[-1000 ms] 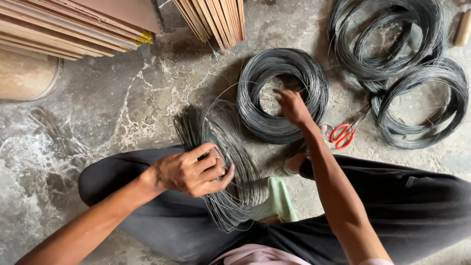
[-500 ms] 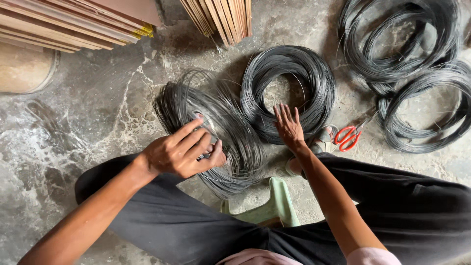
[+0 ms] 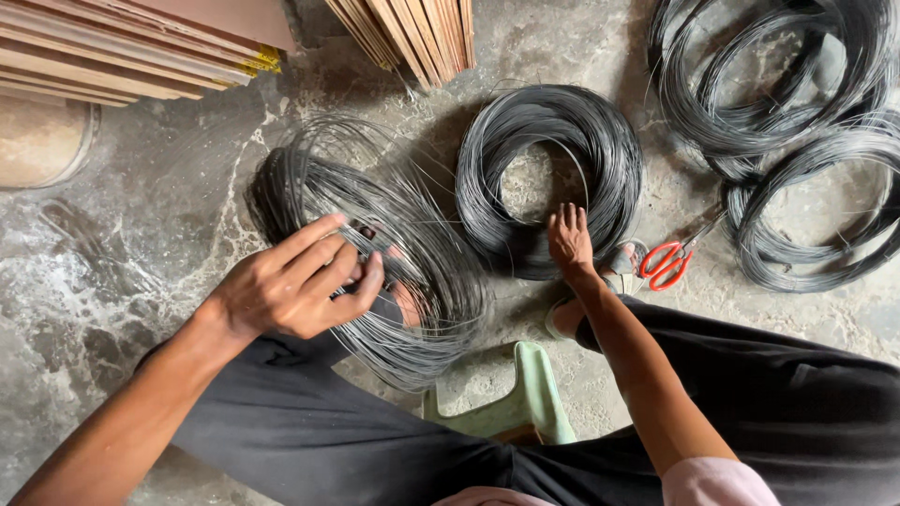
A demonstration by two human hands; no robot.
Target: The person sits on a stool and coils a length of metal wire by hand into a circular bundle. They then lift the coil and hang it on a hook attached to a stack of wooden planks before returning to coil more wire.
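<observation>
My left hand (image 3: 298, 281) grips a loose coil of thin dark wire (image 3: 394, 234) that rests over my left knee, fingers curled around its strands. My right hand (image 3: 569, 239) lies flat with fingers extended on the near rim of a second, tighter wire coil (image 3: 548, 178) lying on the concrete floor. It holds nothing that I can see. A thin strand runs between the two coils.
Red-handled scissors (image 3: 667, 262) lie right of my right hand. More large wire coils (image 3: 797, 141) fill the upper right. Stacked wooden boards (image 3: 141, 47) and slats (image 3: 412, 33) line the top. A green stool (image 3: 525, 403) sits between my black-trousered legs.
My left hand has swung the loose coil up and leftward, spreading it wider. My right hand has drawn back from the centre of the tight coil to its near rim.
</observation>
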